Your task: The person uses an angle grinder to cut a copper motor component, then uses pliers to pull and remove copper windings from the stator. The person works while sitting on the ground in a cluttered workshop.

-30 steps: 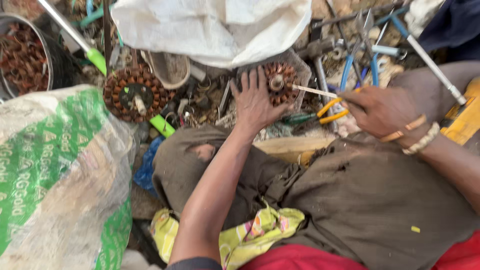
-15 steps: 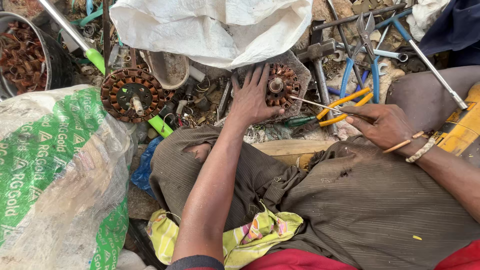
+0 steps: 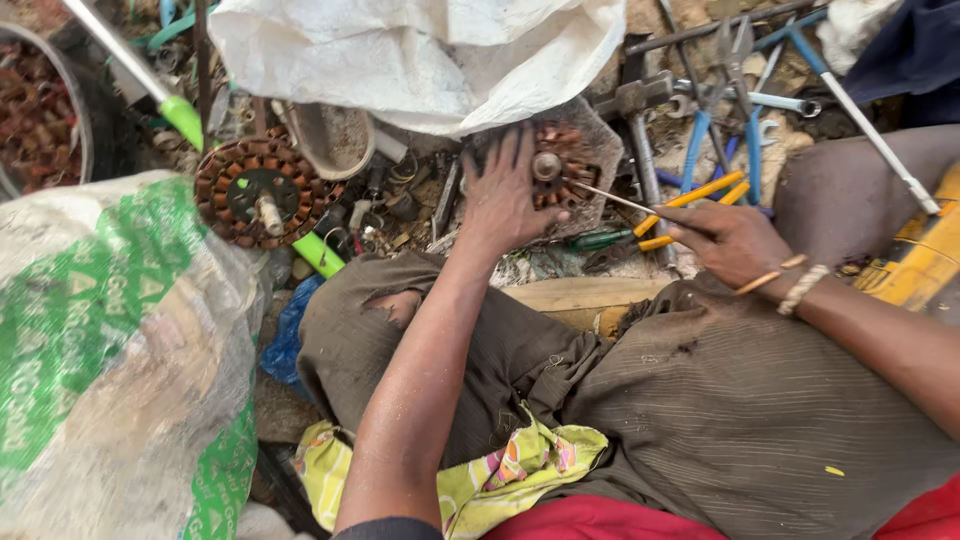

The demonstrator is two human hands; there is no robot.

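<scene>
The left hand (image 3: 505, 195) lies flat over a copper-wound motor stator (image 3: 560, 165), fingers (image 3: 520, 150) spread wide and pressing down on its left half, so the coil sits pinned on a grey slab among the scrap, just below the white sack (image 3: 420, 50). The right hand (image 3: 730, 240) comes in from the right, fingers closed around the yellow handles of a pair of needle-nose pliers (image 3: 690, 205); the thin metal nose reaches left and its tip touches the stator's windings near the centre hub. Off to the left, well apart, a second stator (image 3: 255, 190) lies face up with its shaft sticking out, a bright green tool handle (image 3: 320, 255) just beside it. Up behind the right hand, blue-handled cutters (image 3: 720, 110) and a hammer (image 3: 640, 110) lie in the heap of tools. A green-and-white woven bag (image 3: 110, 350) fills the lower left, and the person's brown trousers (image 3: 650, 400) cover the foreground.
</scene>
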